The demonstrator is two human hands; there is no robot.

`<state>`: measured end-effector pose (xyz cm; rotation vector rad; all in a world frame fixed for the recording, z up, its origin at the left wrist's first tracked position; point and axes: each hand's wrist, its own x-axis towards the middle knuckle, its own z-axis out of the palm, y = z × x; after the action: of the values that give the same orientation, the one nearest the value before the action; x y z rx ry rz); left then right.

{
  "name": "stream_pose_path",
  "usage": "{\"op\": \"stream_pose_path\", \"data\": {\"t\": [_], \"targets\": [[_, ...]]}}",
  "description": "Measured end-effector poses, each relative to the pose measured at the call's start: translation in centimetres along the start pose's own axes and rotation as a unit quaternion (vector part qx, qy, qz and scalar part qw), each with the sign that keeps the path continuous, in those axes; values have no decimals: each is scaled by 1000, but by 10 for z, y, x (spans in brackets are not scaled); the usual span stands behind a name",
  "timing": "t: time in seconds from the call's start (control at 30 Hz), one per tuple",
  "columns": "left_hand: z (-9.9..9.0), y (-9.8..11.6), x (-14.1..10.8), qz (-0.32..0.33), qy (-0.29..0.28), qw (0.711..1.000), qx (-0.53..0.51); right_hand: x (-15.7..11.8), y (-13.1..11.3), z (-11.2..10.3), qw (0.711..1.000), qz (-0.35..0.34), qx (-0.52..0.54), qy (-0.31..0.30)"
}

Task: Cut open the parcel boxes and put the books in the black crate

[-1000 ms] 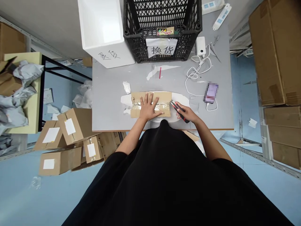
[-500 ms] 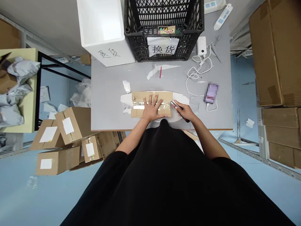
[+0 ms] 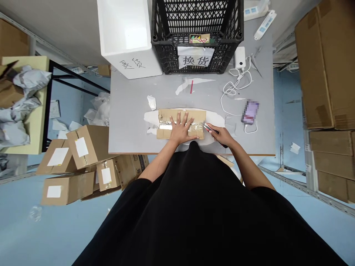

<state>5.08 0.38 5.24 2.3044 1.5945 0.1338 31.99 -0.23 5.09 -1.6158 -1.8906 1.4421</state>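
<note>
A flat cardboard package (image 3: 166, 115) with shiny clear tape along its middle lies on white paper (image 3: 217, 120) near the desk's front edge. My left hand (image 3: 181, 131) rests palm down on the package, fingers spread, holding nothing. In my right hand (image 3: 222, 135) is a black and red box cutter (image 3: 213, 130), its tip at the right end of the taped strip. Whether the blade touches the tape is too small to tell.
A white bin (image 3: 127, 55) and a black crate (image 3: 196, 55) stand at the back of the grey desk (image 3: 127, 140). A phone (image 3: 250, 112), white cable (image 3: 230, 88) and scissors (image 3: 256, 65) lie right. Cardboard boxes (image 3: 91, 146) are piled on the left floor.
The whole view has shifted slightly, so the desk's things appear a little further right and lower. The box cutter remains in my right hand at the package's right end.
</note>
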Motion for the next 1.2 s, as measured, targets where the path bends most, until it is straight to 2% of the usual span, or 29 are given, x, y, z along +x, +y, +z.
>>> {"op": "stream_pose_path", "data": {"t": [0.23,0.47,0.6,0.77,0.97,1.2], "targets": [[9,7,-6,85,24,996,-15,5,-4,-2,1000,8,-12,15],[20,25,2,31,59,998,-7,2,-8,-4,1000,1,-26,9],[22,28,9,10,65,998,-12,3,-11,-5,999,2,-35,11],[19,22,-2,-22,81,996,-7,4,-9,-5,999,2,-51,9],[12,10,-14,52,46,998,-12,5,-8,-4,998,4,-53,16],[18,10,-9,31,56,998,0,2,-8,-5,997,-2,-74,13]]}}
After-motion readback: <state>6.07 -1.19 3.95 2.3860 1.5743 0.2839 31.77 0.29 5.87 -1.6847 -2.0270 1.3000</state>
